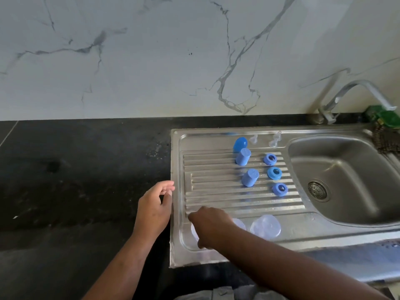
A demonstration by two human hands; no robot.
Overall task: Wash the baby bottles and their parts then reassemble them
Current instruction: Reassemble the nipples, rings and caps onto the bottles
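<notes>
On the steel drainboard stand a dark blue domed cap, two light blue caps and three blue collar rings. Two clear teats lie behind them. Clear bottles stand upside down along the front edge, one free at the right and one partly behind my wrist. My right hand reaches across and grips the leftmost clear bottle from above. My left hand hovers at the drainboard's left edge, fingers loosely curled, holding nothing.
The sink basin with its drain lies to the right, and the faucet rises behind it. A green sponge and a dark scrubber sit at the far right. Black counter stretches left, below a marble wall.
</notes>
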